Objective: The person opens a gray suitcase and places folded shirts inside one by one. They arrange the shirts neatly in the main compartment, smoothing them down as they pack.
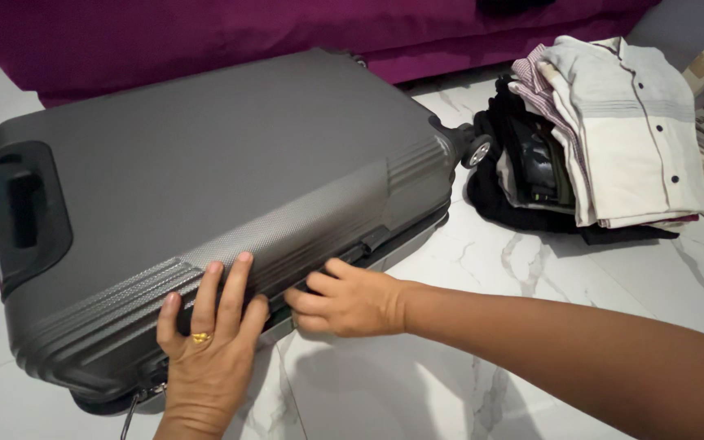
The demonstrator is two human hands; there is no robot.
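Observation:
A grey hard-shell suitcase (205, 163) lies flat on the white marble floor, lid down. My left hand (209, 342), with a gold ring on one finger, rests flat on the near edge of the lid, fingers spread. My right hand (344, 300) is at the seam on the suitcase's near side, fingers curled and pinching at the zip line; the zip pull itself is hidden under the fingers. Another zip pull (136, 399) hangs at the near left corner.
A pile of folded clothes (605, 130), a pale buttoned shirt on top and dark garments beneath, sits on the floor right of the suitcase's wheel (477, 149). A purple sofa (205, 28) runs along the back. Marble floor (466, 391) lies in front.

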